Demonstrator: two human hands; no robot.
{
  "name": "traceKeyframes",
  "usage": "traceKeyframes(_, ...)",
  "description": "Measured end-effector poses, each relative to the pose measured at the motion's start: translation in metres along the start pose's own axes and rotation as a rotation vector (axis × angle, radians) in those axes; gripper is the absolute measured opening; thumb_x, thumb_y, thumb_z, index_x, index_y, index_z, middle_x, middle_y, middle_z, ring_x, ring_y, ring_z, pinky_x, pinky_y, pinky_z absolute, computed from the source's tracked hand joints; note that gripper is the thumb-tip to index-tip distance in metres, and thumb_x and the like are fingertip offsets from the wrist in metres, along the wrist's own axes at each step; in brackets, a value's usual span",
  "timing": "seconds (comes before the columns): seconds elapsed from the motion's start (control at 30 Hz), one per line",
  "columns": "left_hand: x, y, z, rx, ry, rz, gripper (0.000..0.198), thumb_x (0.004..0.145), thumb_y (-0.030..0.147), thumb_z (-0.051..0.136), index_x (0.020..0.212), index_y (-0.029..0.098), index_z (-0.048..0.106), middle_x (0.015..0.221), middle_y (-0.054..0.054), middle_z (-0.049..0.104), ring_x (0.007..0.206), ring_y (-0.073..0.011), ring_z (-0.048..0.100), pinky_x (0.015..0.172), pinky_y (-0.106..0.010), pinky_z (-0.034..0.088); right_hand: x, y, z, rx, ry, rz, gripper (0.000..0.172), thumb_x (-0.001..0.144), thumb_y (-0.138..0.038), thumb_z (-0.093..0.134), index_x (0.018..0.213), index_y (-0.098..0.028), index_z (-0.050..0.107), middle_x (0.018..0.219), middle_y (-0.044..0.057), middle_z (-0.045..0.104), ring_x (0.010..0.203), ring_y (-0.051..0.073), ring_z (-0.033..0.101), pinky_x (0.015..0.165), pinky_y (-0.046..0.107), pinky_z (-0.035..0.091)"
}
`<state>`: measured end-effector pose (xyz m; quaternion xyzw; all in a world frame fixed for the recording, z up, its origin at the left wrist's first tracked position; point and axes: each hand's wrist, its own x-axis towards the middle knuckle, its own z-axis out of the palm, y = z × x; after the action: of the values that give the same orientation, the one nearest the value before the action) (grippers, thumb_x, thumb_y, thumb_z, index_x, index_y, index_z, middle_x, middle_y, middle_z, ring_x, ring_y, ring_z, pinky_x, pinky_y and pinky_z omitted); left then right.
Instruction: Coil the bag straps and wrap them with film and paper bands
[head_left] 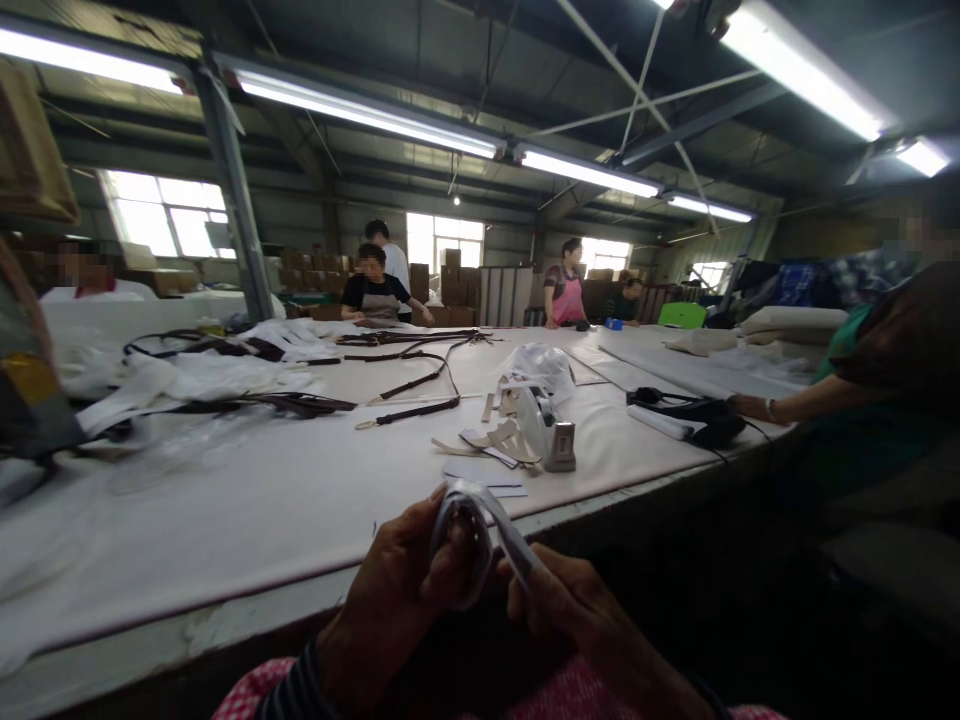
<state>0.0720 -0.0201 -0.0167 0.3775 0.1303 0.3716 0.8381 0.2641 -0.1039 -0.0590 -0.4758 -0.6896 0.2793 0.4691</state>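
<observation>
Just off the table's front edge, my left hand (397, 575) is closed around a coiled pale strip (474, 492), its thumb inside the loop. My right hand (574, 600) pinches the strip's free end, which slants down from the top of the coil. What the strip is made of I cannot make out. Beyond my hands, white paper pieces (484, 475) lie on the table, with beige cut strips (506, 443) behind them. A grey tape dispenser (560, 447) stands beside these.
Dark straps with metal clips (416, 410) and white wrapping (202, 380) spread over the white-covered table (247, 520). Crumpled clear plastic (536, 365) sits behind the dispenser. At right, a person's arm (802, 400) reaches to a black bag (686, 415). Other people work along the far side.
</observation>
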Motion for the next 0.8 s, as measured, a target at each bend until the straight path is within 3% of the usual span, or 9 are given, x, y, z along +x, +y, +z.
traceKeyframes(0.07, -0.008, -0.004, -0.004, 0.099, 0.044, 0.089, 0.027, 0.083, 0.031, 0.078, 0.068, 0.012, 0.068, 0.047, 0.002, 0.055, 0.045, -0.0082, 0.049, 0.049, -0.018, 0.045, 0.015, -0.023, -0.01, 0.116, -0.051, 0.044, 0.028, 0.101, -0.044, 0.055, 0.109, -0.02, 0.068, 0.097, 0.003, 0.068, 0.087, 0.017, 0.063, 0.077, 0.026, 0.049)
traceKeyframes(0.13, -0.014, -0.01, -0.01, 0.163, 0.105, 0.146, 0.016, 0.074, 0.02, 0.086, 0.078, 0.012, 0.072, 0.061, -0.001, 0.067, 0.054, -0.0095, 0.057, 0.052, -0.017, 0.047, 0.03, -0.041, -0.011, 0.234, -0.101, 0.081, 0.027, 0.093, -0.04, 0.069, 0.11, -0.019, 0.068, 0.103, 0.003, 0.067, 0.095, 0.018, 0.061, 0.083, 0.026, 0.047)
traceKeyframes(0.2, -0.018, -0.018, -0.017, 0.145, 0.17, 0.169, 0.02, 0.07, 0.015, 0.088, 0.084, 0.013, 0.074, 0.068, 0.0, 0.071, 0.058, -0.01, 0.061, 0.053, -0.015, 0.048, 0.04, -0.05, -0.005, 0.357, -0.155, 0.114, 0.027, 0.087, -0.038, 0.075, 0.102, -0.017, 0.068, 0.091, 0.0, 0.065, 0.084, 0.015, 0.058, 0.075, 0.024, 0.046)
traceKeyframes(0.3, -0.021, -0.028, -0.027, 0.064, 0.23, 0.171, 0.02, 0.067, 0.015, 0.089, 0.079, 0.014, 0.072, 0.06, 0.003, 0.067, 0.049, -0.0069, 0.057, 0.048, -0.013, 0.045, 0.047, -0.052, 0.011, 0.501, -0.202, 0.153, 0.028, 0.085, -0.04, 0.077, 0.093, -0.016, 0.065, 0.079, -0.002, 0.058, 0.07, 0.011, 0.05, 0.063, 0.022, 0.039)
traceKeyframes(0.33, -0.021, -0.029, -0.029, 0.034, 0.221, 0.142, 0.02, 0.068, 0.018, 0.088, 0.07, 0.013, 0.069, 0.053, 0.003, 0.063, 0.044, -0.0062, 0.053, 0.045, -0.013, 0.043, 0.048, -0.052, 0.014, 0.521, -0.209, 0.164, 0.028, 0.086, -0.04, 0.076, 0.092, -0.015, 0.064, 0.078, -0.002, 0.057, 0.069, 0.011, 0.049, 0.063, 0.022, 0.038)
traceKeyframes(0.47, -0.02, -0.031, -0.034, -0.179, 0.033, -0.104, 0.046, 0.076, 0.035, 0.079, 0.044, 0.013, 0.054, 0.033, 0.003, 0.04, 0.031, -0.0062, 0.043, 0.034, -0.014, 0.036, 0.054, -0.052, 0.014, 0.503, -0.214, 0.215, 0.032, 0.087, -0.045, 0.073, 0.085, -0.015, 0.063, 0.075, -0.002, 0.053, 0.068, 0.011, 0.045, 0.062, 0.023, 0.036)
traceKeyframes(0.57, -0.019, -0.032, -0.036, -0.277, -0.035, -0.131, 0.037, 0.078, 0.027, 0.077, 0.049, 0.012, 0.06, 0.034, 0.002, 0.042, 0.033, -0.0064, 0.046, 0.035, -0.014, 0.037, 0.058, -0.053, 0.01, 0.47, -0.204, 0.246, 0.036, 0.086, -0.049, 0.072, 0.081, -0.015, 0.061, 0.071, -0.003, 0.049, 0.064, 0.01, 0.041, 0.057, 0.022, 0.033)
traceKeyframes(0.67, -0.02, -0.034, -0.037, -0.267, -0.037, -0.119, 0.043, 0.077, 0.032, 0.079, 0.046, 0.013, 0.056, 0.033, 0.003, 0.041, 0.032, -0.0067, 0.044, 0.034, -0.015, 0.036, 0.057, -0.049, 0.015, 0.505, -0.226, 0.297, 0.037, 0.084, -0.048, 0.075, 0.081, -0.016, 0.059, 0.069, -0.004, 0.047, 0.061, 0.009, 0.038, 0.054, 0.021, 0.031)
traceKeyframes(0.8, -0.023, -0.037, -0.038, -0.203, 0.13, -0.064, 0.02, 0.066, 0.013, 0.087, 0.073, 0.01, 0.068, 0.054, 0.002, 0.061, 0.044, -0.0062, 0.054, 0.044, -0.013, 0.043, 0.051, -0.034, 0.029, 0.511, -0.231, 0.323, 0.037, 0.084, -0.051, 0.074, 0.089, -0.018, 0.057, 0.07, -0.005, 0.045, 0.057, 0.008, 0.036, 0.051, 0.02, 0.03)
